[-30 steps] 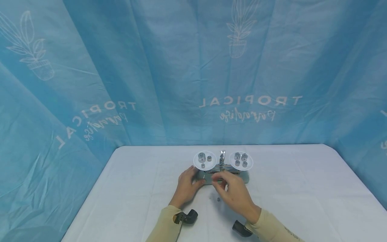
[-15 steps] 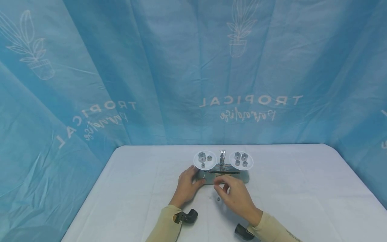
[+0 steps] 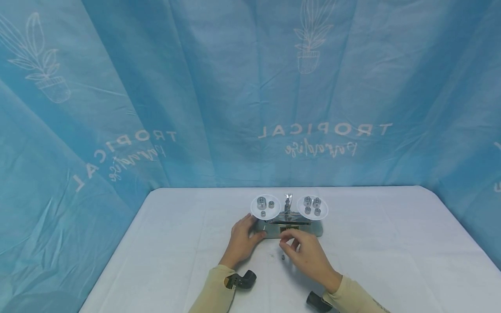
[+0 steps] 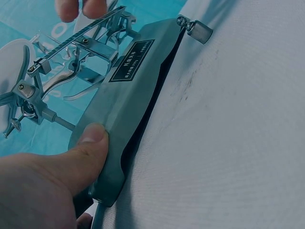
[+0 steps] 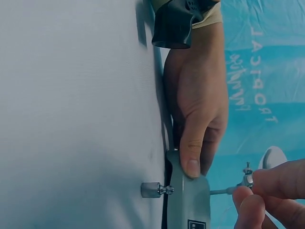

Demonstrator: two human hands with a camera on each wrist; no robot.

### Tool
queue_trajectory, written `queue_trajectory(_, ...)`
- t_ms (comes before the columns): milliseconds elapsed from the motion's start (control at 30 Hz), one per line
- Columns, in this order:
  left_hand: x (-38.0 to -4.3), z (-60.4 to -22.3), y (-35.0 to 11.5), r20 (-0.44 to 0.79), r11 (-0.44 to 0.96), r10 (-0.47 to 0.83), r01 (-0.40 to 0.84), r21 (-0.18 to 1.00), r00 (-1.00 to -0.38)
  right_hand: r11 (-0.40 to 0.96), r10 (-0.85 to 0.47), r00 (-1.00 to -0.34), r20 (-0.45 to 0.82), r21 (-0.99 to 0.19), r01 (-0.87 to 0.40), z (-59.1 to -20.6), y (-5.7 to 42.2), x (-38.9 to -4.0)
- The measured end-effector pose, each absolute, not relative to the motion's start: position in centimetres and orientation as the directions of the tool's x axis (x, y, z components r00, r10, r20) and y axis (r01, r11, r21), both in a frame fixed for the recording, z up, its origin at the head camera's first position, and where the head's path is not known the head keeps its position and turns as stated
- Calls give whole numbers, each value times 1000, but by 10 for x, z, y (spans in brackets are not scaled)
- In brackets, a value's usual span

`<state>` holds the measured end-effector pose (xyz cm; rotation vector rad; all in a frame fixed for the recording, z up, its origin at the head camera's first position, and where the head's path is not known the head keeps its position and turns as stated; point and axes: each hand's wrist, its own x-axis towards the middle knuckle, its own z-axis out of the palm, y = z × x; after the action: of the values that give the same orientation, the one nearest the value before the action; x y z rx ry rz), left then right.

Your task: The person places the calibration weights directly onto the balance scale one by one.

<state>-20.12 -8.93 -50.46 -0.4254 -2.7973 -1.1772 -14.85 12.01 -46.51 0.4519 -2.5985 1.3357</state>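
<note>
A balance scale point(image 3: 313, 228) with a grey-green base and two white pans stands on the table. My left hand point(image 3: 240, 240) grips the base's left end, its thumb point(image 4: 93, 136) pressed along the front face in the left wrist view. My right hand point(image 3: 307, 256) hovers before the middle of the base, fingers loosely bent, thumb and index finger slightly apart with nothing visible between them. In the left wrist view, two of its fingertips point(image 4: 94, 7) show above the ruled beam point(image 4: 78, 34). A small metal weight point(image 5: 151, 190) lies on the cloth in front of the base, below the right hand.
The left pan point(image 3: 254, 212) carries three metal weights, one larger point(image 3: 261, 203). Several weights stand on the right pan point(image 3: 325, 209). White cloth point(image 3: 188, 230) covers the table, and a blue printed curtain point(image 3: 235, 87) hangs behind and at both sides.
My right hand has drawn back slightly toward me and to the right, uncovering the label on the base. The left hand keeps its grip, and the weights have not moved.
</note>
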Motion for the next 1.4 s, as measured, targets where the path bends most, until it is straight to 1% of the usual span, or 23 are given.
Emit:
queue_trajectory(133, -201, -504, -90, 183, 664, 225, 288, 691, -957, 530, -192, -942, 274, -779, -335, -468, 121, -149)
queue_trajectory(367, -201, -504, -90, 189, 662, 233, 298, 688, -954, 489, -221, -959, 176, -831, -265, -472, 124, -150)
queue_trajectory(467, -202, -504, -90, 191, 661, 235, 301, 687, -953, 479, -229, -960, 160, -840, -254, -474, 126, -150)
queue_trajectory(933, -201, -503, -90, 179, 653, 231, 289, 701, -956, 501, -251, -964, 87, -841, -206, -481, 126, -152)
queue_trajectory(1400, -202, -505, -90, 172, 660, 235, 287, 695, -957, 532, -278, -958, 67, -820, -212, -485, 127, -152)
